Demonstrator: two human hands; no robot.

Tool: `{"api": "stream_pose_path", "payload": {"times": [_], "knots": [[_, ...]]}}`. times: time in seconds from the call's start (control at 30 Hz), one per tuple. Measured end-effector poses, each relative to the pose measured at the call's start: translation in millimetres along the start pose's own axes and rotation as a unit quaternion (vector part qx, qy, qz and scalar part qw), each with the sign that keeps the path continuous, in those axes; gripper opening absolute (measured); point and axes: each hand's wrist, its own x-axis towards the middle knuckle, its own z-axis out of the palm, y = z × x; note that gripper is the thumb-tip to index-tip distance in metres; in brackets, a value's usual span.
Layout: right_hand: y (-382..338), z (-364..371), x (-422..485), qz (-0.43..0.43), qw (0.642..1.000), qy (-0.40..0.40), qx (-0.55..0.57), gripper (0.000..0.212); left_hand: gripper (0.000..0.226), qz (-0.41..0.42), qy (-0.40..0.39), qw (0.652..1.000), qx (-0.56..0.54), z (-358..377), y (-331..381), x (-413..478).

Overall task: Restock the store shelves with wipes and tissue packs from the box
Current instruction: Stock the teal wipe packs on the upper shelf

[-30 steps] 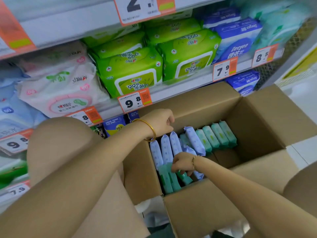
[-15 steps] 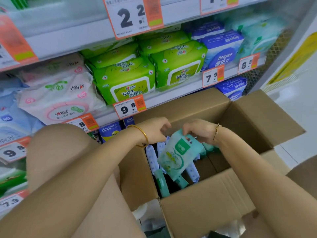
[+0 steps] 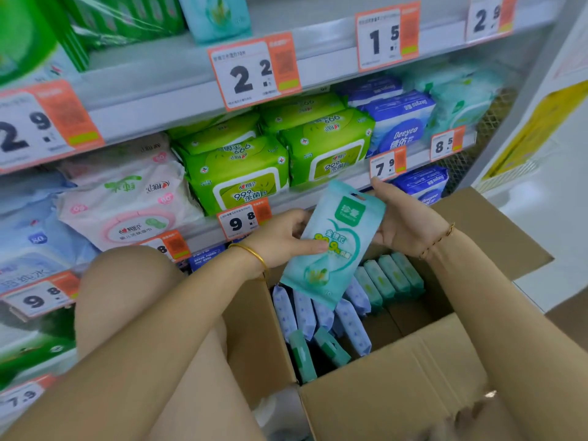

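A mint-green wipes pack point(image 3: 334, 246) with a green square logo hangs above the open cardboard box point(image 3: 397, 386). My left hand point(image 3: 286, 237) grips its left edge, thumb across the front. My right hand point(image 3: 404, 218) holds its upper right edge from behind. Inside the box stand several blue-dotted packs point(image 3: 305, 313) and several mint-green packs point(image 3: 388, 278) on edge. The shelves point(image 3: 178, 81) in front carry bright green wipes packs point(image 3: 238, 176), blue packs point(image 3: 401, 122) and pink-white packs point(image 3: 127, 198).
Price tags point(image 3: 254, 71) line the shelf edges. A mint-green pack point(image 3: 216, 14) stands on the top shelf. My knee point(image 3: 127, 297) is left of the box. The box's flaps point(image 3: 496, 233) stick out to the right, with white floor point(image 3: 541, 272) beyond.
My right hand pulled the mint-green pack out of the box and raised it toward the shelves. My left hand moved onto the pack. The view tilted upward.
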Motion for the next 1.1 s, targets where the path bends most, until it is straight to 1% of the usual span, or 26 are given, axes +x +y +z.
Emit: {"api": "stream_pose_path", "payload": {"times": [0.03, 0.07, 0.1, 0.17, 0.23, 0.27, 0.33, 0.43, 0.47, 0.53, 0.6, 0.67, 0.73, 0.77, 0.83, 0.87, 0.9, 1.0, 1.07, 1.1], "knots": [[-2, 4, -6, 0.002, 1.000, -0.016, -0.009, 0.045, 0.027, 0.007, 0.029, 0.999, -0.023, -3, 4, -1], [-5, 8, -11, 0.000, 0.999, -0.034, -0.036, 0.048, 0.031, 0.016, 0.062, 0.997, -0.045, -7, 9, -3], [-10, 15, -17, -0.008, 0.996, -0.050, -0.073, 0.045, 0.033, 0.024, 0.092, 0.993, -0.065, -11, 16, -4], [-22, 33, -26, -0.045, 0.986, -0.062, -0.146, 0.032, 0.022, 0.048, 0.141, 0.982, -0.114, -21, 33, -9], [-41, 51, -32, -0.097, 0.972, -0.054, -0.208, 0.019, 0.013, 0.076, 0.163, 0.972, -0.151, -31, 56, -18], [-53, 58, -35, -0.119, 0.964, -0.053, -0.233, 0.018, 0.010, 0.086, 0.167, 0.968, -0.164, -37, 68, -24], [-83, 73, -43, -0.140, 0.954, -0.060, -0.257, 0.025, 0.005, 0.099, 0.167, 0.963, -0.188, -54, 94, -36], [-132, 94, -46, -0.183, 0.951, -0.082, -0.236, 0.039, 0.010, 0.133, 0.171, 0.955, -0.205, -84, 134, -48], [-148, 103, -42, -0.197, 0.949, -0.086, -0.232, 0.038, 0.014, 0.148, 0.183, 0.952, -0.195, -96, 148, -48], [-177, 121, -27, -0.227, 0.940, -0.073, -0.245, 0.022, 0.017, 0.167, 0.215, 0.948, -0.163, -120, 170, -44], [-203, 142, -5, -0.257, 0.930, -0.044, -0.258, 0.009, 0.019, 0.168, 0.253, 0.946, -0.113, -146, 186, -30], [-222, 163, 17, -0.282, 0.923, -0.020, -0.261, 0.006, 0.022, 0.160, 0.305, 0.938, -0.038, -171, 192, -13], [-232, 180, 42, -0.299, 0.916, 0.007, -0.269, 0.005, 0.022, 0.156, 0.369, 0.916, 0.021, -190, 190, 5], [-233, 186, 55, -0.303, 0.910, 0.024, -0.283, 0.010, 0.025, 0.146, 0.403, 0.902, 0.056, -197, 187, 14], [-229, 192, 78, -0.297, 0.887, 0.074, -0.345, 0.028, 0.030, 0.102, 0.468, 0.865, 0.152, -204, 178, 29], [-225, 194, 86, -0.288, 0.874, 0.099, -0.378, 0.031, 0.032, 0.079, 0.489, 0.850, 0.182, -204, 173, 34], [-221, 194, 93, -0.275, 0.866, 0.116, -0.400, 0.031, 0.034, 0.064, 0.500, 0.842, 0.191, -204, 167, 39], [-214, 194, 107, -0.257, 0.871, 0.131, -0.399, 0.031, 0.043, 0.047, 0.510, 0.843, 0.164, -205, 156, 50], [-213, 196, 115, -0.268, 0.856, 0.149, -0.415, 0.037, 0.046, 0.035, 0.499, 0.850, 0.165, -207, 155, 54], [-213, 197, 118, -0.272, 0.848, 0.160, -0.425, 0.041, 0.043, 0.031, 0.486, 0.855, 0.178, -208, 156, 56]]}}
